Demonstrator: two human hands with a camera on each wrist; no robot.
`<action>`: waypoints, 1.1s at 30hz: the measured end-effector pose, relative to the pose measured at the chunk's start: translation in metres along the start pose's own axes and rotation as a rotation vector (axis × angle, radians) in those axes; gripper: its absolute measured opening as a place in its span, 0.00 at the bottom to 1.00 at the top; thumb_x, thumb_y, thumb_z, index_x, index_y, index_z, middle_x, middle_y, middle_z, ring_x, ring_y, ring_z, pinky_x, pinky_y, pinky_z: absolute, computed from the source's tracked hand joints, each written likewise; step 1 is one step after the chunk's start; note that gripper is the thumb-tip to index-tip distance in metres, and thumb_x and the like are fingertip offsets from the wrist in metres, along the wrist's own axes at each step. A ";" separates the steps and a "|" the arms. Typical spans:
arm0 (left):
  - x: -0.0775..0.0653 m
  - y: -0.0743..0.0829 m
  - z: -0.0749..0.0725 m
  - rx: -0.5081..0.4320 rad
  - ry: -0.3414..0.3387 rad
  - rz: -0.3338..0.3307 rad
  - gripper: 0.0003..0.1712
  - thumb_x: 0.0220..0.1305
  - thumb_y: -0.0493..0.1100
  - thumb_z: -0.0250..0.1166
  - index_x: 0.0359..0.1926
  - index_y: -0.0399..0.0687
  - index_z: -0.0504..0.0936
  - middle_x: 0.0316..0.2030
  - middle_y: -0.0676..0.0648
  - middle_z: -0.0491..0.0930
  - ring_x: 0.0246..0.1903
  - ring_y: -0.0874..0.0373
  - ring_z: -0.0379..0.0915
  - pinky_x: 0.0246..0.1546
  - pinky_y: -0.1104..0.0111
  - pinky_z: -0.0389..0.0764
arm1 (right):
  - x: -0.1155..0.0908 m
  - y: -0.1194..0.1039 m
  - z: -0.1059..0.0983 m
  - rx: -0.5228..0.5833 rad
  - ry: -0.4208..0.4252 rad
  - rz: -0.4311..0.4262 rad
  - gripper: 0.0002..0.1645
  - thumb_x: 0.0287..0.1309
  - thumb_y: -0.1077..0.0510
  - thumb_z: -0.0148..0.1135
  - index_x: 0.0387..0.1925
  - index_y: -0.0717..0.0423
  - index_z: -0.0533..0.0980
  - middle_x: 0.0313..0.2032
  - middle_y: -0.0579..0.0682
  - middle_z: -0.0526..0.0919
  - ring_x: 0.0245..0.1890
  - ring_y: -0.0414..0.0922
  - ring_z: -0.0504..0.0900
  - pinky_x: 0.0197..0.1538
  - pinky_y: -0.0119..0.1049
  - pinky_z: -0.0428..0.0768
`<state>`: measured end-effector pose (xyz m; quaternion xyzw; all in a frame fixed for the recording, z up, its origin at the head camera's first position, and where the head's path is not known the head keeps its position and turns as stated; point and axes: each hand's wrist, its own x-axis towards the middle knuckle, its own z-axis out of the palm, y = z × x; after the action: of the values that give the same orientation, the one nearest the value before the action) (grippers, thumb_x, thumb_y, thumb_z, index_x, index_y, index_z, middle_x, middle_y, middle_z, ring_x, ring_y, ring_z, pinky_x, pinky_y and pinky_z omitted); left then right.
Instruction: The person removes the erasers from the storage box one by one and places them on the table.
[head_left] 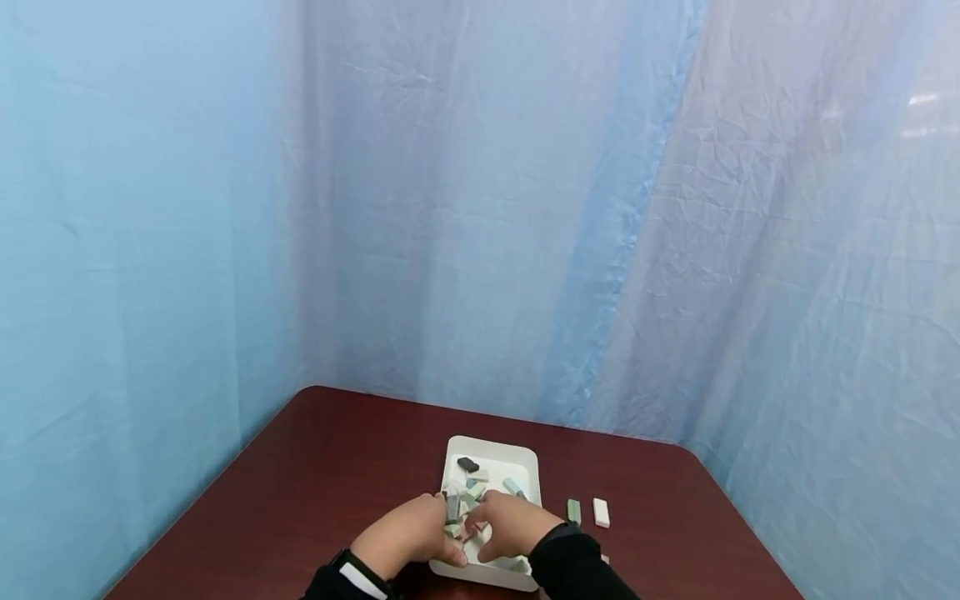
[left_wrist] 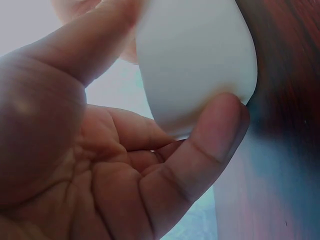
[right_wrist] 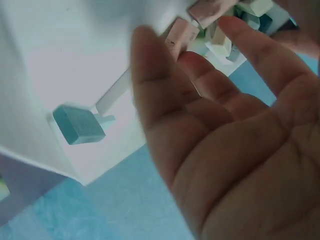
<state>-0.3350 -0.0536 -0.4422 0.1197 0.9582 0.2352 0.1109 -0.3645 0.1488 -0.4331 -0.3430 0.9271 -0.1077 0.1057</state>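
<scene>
A white tray (head_left: 498, 450) holds a heap of small rectangular blocks in pale green, grey, pink and black. At its left side, my left hand (head_left: 411, 533) grips the tray wall; in the left wrist view the thumb and fingers lie on either side of the white wall (left_wrist: 200, 55). Over the tray's near half, my right hand (head_left: 516, 527) reaches in with loosely bent fingers. The right wrist view has its fingertips beside a pink block (right_wrist: 181, 36) with small print. A teal-looking block (right_wrist: 77, 125) lies apart in a corner of the tray.
A green block (head_left: 573, 511) and a white block (head_left: 601, 512) lie on the dark red table (head_left: 360, 450), right of the tray. Part of another pale block shows by the right sleeve. Blue curtains (head_left: 480, 208) hang around the table.
</scene>
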 end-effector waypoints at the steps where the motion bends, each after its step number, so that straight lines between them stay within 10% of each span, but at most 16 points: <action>1: 0.000 -0.001 0.000 -0.002 -0.008 0.002 0.50 0.56 0.60 0.82 0.68 0.30 0.76 0.60 0.32 0.83 0.55 0.43 0.83 0.55 0.49 0.83 | 0.000 -0.002 0.002 -0.010 -0.014 0.013 0.19 0.56 0.60 0.79 0.49 0.40 0.89 0.43 0.41 0.82 0.36 0.33 0.77 0.42 0.31 0.80; 10: 0.001 -0.001 0.001 0.011 -0.002 0.023 0.50 0.57 0.60 0.82 0.67 0.29 0.77 0.59 0.32 0.83 0.54 0.44 0.83 0.53 0.50 0.83 | -0.005 -0.005 0.002 -0.037 -0.061 0.055 0.20 0.59 0.60 0.78 0.51 0.39 0.87 0.48 0.38 0.85 0.34 0.34 0.78 0.40 0.33 0.80; 17: 0.002 -0.002 0.002 0.055 0.047 0.020 0.52 0.53 0.61 0.83 0.66 0.28 0.77 0.60 0.32 0.83 0.56 0.44 0.83 0.56 0.50 0.82 | -0.010 0.001 0.010 -0.035 -0.054 -0.009 0.05 0.68 0.58 0.71 0.38 0.43 0.88 0.30 0.35 0.83 0.26 0.32 0.73 0.35 0.30 0.75; 33: 0.003 -0.003 0.003 0.044 0.058 -0.007 0.54 0.53 0.61 0.84 0.69 0.29 0.75 0.63 0.33 0.81 0.60 0.44 0.81 0.61 0.50 0.81 | -0.032 -0.003 0.000 -0.216 0.012 0.091 0.18 0.61 0.65 0.72 0.19 0.48 0.78 0.17 0.39 0.70 0.20 0.38 0.60 0.28 0.33 0.63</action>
<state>-0.3374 -0.0540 -0.4460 0.1116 0.9663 0.2171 0.0811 -0.3391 0.1673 -0.4289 -0.3092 0.9486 -0.0045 0.0673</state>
